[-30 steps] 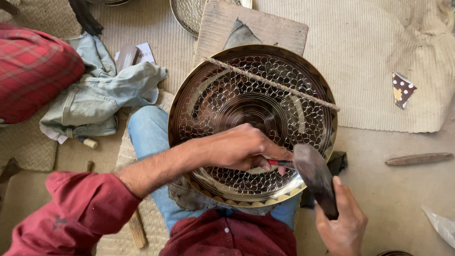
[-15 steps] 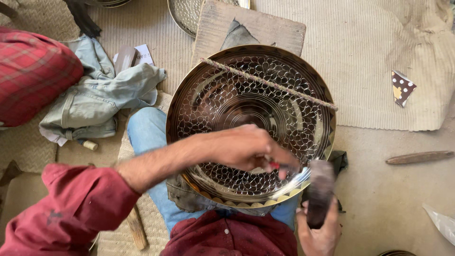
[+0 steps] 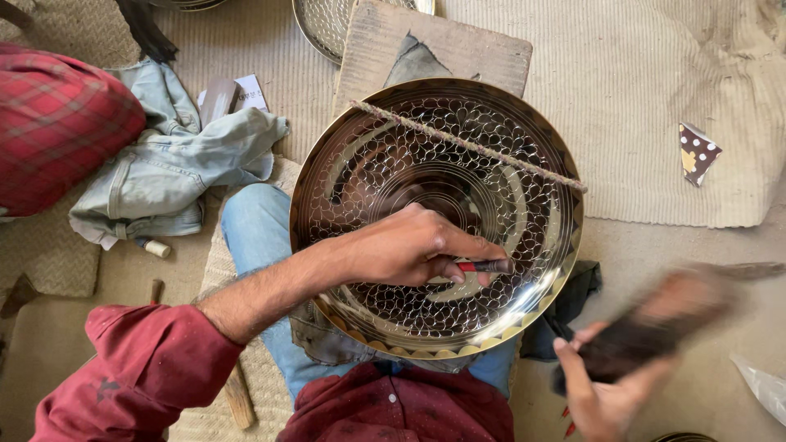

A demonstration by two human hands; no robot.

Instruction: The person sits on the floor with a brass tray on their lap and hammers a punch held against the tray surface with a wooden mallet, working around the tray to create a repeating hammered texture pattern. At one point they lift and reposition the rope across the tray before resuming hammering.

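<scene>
A large round brass plate [image 3: 385, 164] with a chased scale pattern rests tilted on my lap. A twisted cord [image 3: 467, 146] runs across its upper part. My left hand [image 3: 409, 245] lies on the plate's face and pinches a small red-banded punch [image 3: 485, 266] against the metal. Off the plate's lower right rim, my right hand [image 3: 602, 393] grips a dark hammer [image 3: 655, 323], which is blurred by motion and swung out to the right.
A wooden board [image 3: 483, 49] lies under the plate's far edge. Crumpled denim cloth [image 3: 172, 172] and a red plaid cushion [image 3: 57, 123] lie at left. A dark rag [image 3: 573, 307] sits by the rim. A patterned scrap [image 3: 696, 151] lies on the woven mat.
The hammer has swung away from the punch, out to the right and down. My left hand and the punch stay in place on the plate.
</scene>
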